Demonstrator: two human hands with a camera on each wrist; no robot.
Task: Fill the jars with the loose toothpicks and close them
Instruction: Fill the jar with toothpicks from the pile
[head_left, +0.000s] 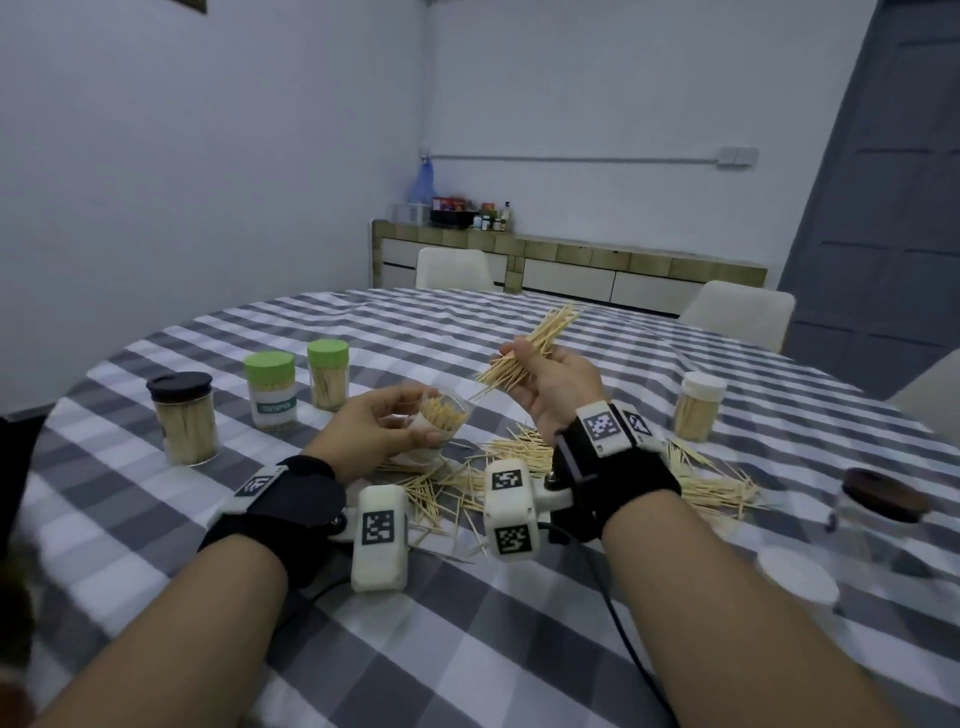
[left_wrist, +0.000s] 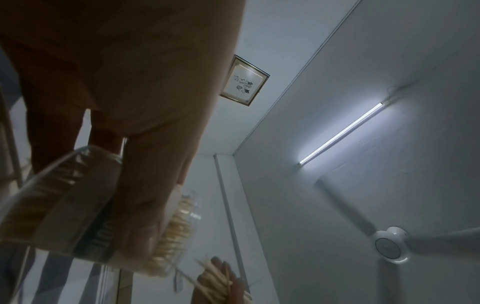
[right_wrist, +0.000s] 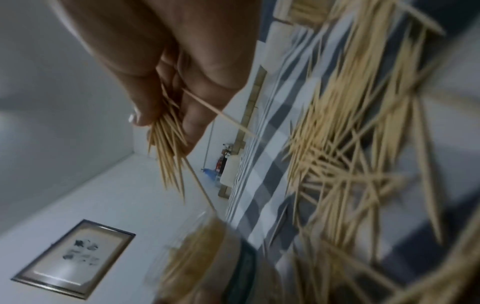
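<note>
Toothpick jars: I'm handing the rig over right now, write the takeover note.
Left hand grips the open jar, tilted and partly filled. Right hand pinches a toothpick bundle just beside the jar's mouth, not yet in.
Done: four capped jars stand filled: black-lidded jar, two green-lidded jars, white-lidded jar.
Left: insert the bundle, gather the loose toothpicks from the tablecloth, cap the jar. A brown lid lies at the right; what it rests on is blurred.

The left hand (head_left: 371, 426) hides most of the open jar (head_left: 436, 415).
</note>
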